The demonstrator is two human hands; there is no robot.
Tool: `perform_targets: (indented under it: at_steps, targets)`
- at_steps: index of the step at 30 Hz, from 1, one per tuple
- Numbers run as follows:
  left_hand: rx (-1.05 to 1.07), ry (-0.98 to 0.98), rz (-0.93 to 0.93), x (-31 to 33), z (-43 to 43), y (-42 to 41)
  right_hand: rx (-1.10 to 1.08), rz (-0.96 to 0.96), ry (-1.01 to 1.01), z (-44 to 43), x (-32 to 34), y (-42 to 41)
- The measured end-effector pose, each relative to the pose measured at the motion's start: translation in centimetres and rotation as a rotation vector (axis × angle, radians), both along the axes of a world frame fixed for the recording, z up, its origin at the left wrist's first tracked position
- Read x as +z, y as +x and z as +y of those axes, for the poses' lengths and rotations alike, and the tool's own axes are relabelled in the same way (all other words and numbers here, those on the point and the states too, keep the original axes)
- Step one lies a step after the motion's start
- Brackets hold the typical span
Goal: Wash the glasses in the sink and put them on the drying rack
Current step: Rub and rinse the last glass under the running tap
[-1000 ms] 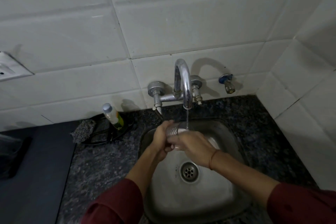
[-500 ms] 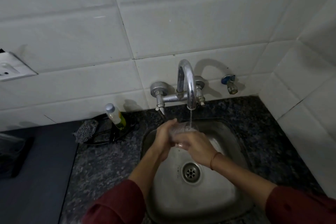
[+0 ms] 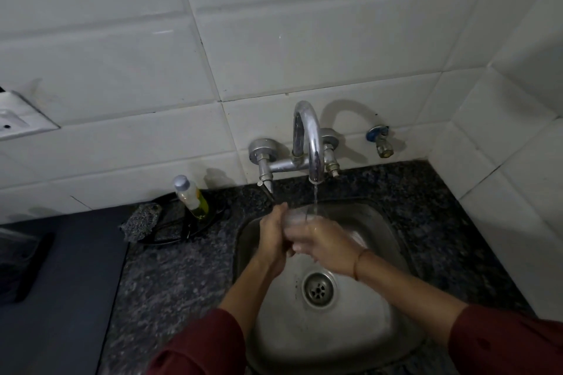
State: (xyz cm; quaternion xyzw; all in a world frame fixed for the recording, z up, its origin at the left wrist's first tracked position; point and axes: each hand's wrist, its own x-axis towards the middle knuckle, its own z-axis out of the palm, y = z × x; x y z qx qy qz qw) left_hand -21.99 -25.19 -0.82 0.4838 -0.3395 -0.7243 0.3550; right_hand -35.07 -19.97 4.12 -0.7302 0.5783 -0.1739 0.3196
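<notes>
Holding a clear, motion-blurred drinking glass [image 3: 297, 218] just below the spout of the curved chrome wall tap [image 3: 311, 143], in its thin stream, over the round-cornered steel sink [image 3: 384, 240] beneath that tap. Gripping it with both: left hand [image 3: 274, 233] curled round one side, right hand [image 3: 327, 243] wrapped round the other

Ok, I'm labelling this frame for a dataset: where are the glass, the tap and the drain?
glass [image 3: 297, 218], head view, on its clear side wall.
tap [image 3: 315, 155], head view, on the curved spout.
drain [image 3: 319, 288], head view, on the middle of the strainer.
</notes>
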Motion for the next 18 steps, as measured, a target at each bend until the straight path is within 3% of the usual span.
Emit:
perform_targets:
  at_steps: [2,3,5,7,8,11,14,15,18]
  targets:
    - [-0.161,0.122,-0.063,0.8,-0.5,0.4,0.083,0.303,-0.062,0.3,-0.5,-0.4]
    - [-0.208,0.144,-0.072,1.1,-0.6,0.6,0.06,0.329,-0.076,0.5,-0.7,-0.5]
    - [-0.164,0.089,-0.012,1.8,-0.2,0.3,-0.059,0.134,-0.072,0.7,-0.7,-0.1]
    - [-0.007,-0.081,0.003,1.7,0.4,-0.2,-0.244,-0.302,0.042,0.8,-0.5,0.3]
    - [0.042,-0.142,-0.037,1.8,0.5,-0.3,-0.259,-0.39,0.103,0.8,-0.2,0.3]
    - [-0.046,-0.058,-0.156,2.2,-0.3,0.1,-0.076,-0.248,0.062,0.9,-0.4,0.0]
    - [-0.149,0.06,-0.108,2.7,-0.5,0.3,0.001,0.22,-0.1,0.6,-0.6,-0.7]
    - [-0.083,0.008,-0.063,2.6,-0.2,0.0,-0.028,0.23,-0.112,0.5,-0.4,-0.7]
    - [0.082,-0.186,-0.079,2.1,0.9,-0.4,-0.069,-0.13,-0.024,0.4,0.7,-0.3]
